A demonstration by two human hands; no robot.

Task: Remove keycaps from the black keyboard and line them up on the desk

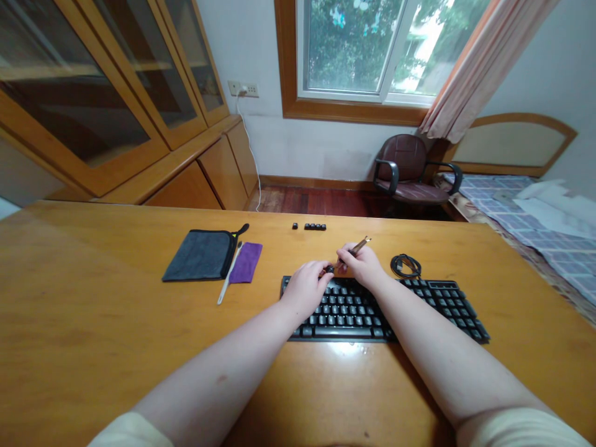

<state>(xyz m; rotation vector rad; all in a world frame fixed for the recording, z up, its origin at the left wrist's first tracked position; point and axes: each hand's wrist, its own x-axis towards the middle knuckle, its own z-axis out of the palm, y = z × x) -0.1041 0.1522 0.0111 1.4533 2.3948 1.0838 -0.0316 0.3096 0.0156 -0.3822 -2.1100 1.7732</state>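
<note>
A black keyboard point(347, 310) lies on the desk in front of me, partly covered by my hands and right forearm. Over its back edge, my left hand point(307, 282) pinches a small black keycap point(329, 269) between thumb and fingers. Close beside it, my right hand point(363, 266) is closed around a slim brown tool point(360, 244) with a metallic forked end pointing up and away; its lower end meets the keycap area, but contact is hard to make out. Behind the keyboard sit a short row of black keycaps point(315, 227) and a single loose keycap point(295, 226).
Left on the wooden desk point(116, 347) lie a dark grey cloth point(198, 254), a purple cloth point(246, 262) and a white-handled toothbrush point(226, 285). A coiled black cable point(406, 266) rests behind the keyboard. Beyond the desk stands an office chair point(410, 167).
</note>
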